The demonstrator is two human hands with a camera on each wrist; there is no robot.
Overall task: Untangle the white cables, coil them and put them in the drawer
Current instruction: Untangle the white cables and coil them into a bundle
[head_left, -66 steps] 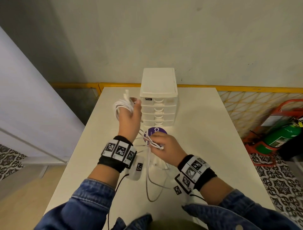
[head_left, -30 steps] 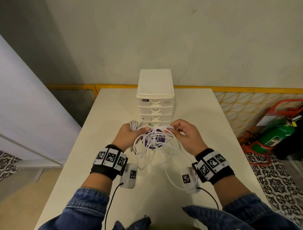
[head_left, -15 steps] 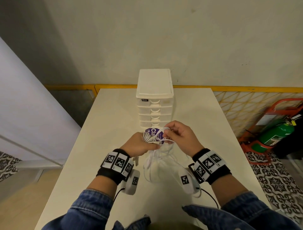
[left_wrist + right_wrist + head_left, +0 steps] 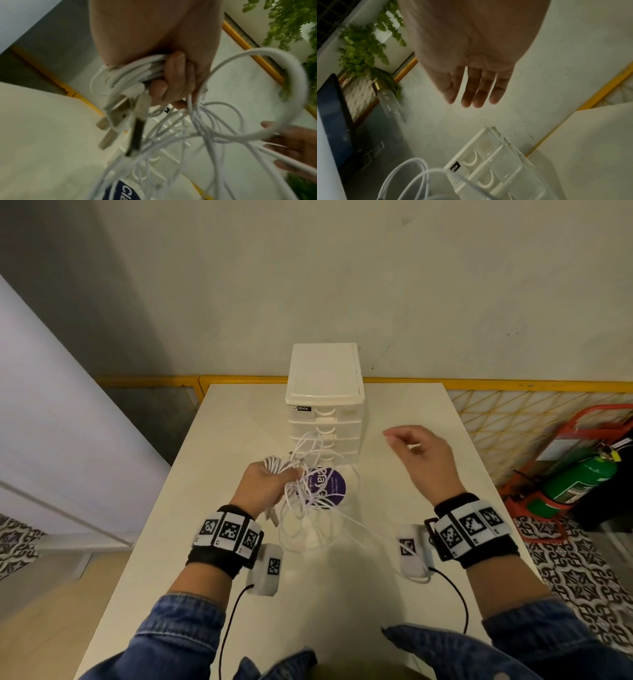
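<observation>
Head view — left hand [image 4: 265,486] grips bundled white cables [image 4: 308,491], loops trailing onto table [image 4: 394,412]; right hand [image 4: 423,455] raised, fingers relaxed — holding nothing.

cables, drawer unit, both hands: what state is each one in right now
white cables: still tangled, one end bunched in a fist, loose loops hanging to the table
left hand: gripping the cable bunch
right hand: open, fingers straight, raised and holding nothing
drawer unit: upright, every visible drawer closed
purple round label: flat on the table, partly under the loops
</observation>
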